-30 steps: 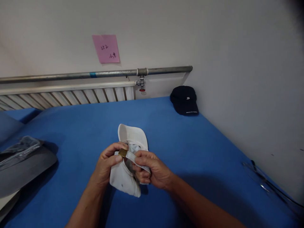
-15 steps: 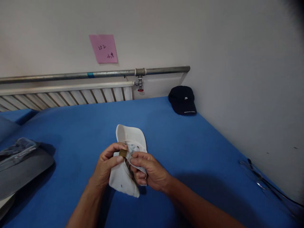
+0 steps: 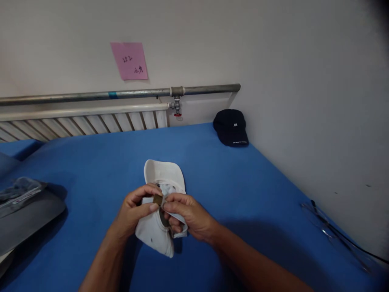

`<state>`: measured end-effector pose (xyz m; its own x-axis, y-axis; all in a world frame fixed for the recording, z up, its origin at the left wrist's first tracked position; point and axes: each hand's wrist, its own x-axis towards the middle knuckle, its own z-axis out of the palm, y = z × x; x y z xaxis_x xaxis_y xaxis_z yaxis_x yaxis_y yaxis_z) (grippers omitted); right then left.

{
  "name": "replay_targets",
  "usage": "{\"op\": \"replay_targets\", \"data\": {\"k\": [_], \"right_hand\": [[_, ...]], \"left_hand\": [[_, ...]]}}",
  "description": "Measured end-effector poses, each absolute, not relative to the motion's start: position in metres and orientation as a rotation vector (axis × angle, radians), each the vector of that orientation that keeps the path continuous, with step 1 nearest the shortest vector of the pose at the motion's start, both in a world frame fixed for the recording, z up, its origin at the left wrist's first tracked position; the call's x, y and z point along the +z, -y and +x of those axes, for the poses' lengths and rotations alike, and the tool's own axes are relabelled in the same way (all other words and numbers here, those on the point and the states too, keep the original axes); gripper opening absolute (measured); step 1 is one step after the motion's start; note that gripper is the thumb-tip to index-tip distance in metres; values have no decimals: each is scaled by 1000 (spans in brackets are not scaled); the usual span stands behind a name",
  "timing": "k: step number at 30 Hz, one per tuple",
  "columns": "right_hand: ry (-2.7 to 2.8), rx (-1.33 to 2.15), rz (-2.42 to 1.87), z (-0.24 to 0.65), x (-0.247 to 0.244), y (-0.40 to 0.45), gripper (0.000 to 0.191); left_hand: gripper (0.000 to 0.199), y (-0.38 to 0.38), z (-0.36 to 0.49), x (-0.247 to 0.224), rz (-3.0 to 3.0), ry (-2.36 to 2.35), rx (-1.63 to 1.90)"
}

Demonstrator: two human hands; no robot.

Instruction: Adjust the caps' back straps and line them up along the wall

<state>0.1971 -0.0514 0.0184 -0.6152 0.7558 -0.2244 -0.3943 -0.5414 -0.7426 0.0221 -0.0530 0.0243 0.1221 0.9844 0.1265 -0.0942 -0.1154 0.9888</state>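
A white baseball cap [image 3: 154, 233] is held over the blue surface, its brim [image 3: 165, 171] pointing away from me. My left hand [image 3: 138, 207] pinches the brass-coloured buckle [image 3: 157, 199] of the cap's back strap between thumb and fingers. Close beside the buckle, my right hand [image 3: 188, 215] grips the strap between thumb and forefinger, with its other fingers curled inside the cap's back opening. The strap's end is mostly hidden by the right fingers.
A dark navy cap [image 3: 231, 127] lies at the far right corner by the wall. Grey headwear [image 3: 33, 217] sits at the left. Glasses [image 3: 328, 231] lie at the right edge. Behind run a radiator [image 3: 91, 123], a metal pipe [image 3: 133, 94] and a pink note [image 3: 129, 61].
My right fingers have moved closer to the buckle, and less strap shows between the hands. The cap's back panel has tipped slightly. The whole view has shifted a little.
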Motion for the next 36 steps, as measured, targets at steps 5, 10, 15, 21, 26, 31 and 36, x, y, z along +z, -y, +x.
{"op": "replay_targets", "data": {"k": [5, 10, 15, 21, 26, 31, 36], "right_hand": [[831, 2224, -664, 200, 19, 51, 21], [797, 2277, -605, 199, 16, 51, 24], [793, 2309, -610, 195, 12, 51, 26], [744, 2385, -539, 197, 12, 49, 29], [787, 2425, -491, 199, 12, 46, 27], [871, 2323, -526, 203, 11, 40, 23], [900, 2384, -543, 204, 12, 39, 28]], "left_hand": [[14, 53, 19, 21, 1375, -971, 1216], [14, 53, 19, 20, 1368, -986, 1235], [14, 56, 22, 21, 1262, -1021, 1158], [16, 56, 19, 17, 1163, -947, 1133], [21, 58, 20, 16, 1010, -941, 1075], [24, 59, 24, 21, 963, -940, 1028], [24, 58, 23, 22, 956, -904, 989]]}}
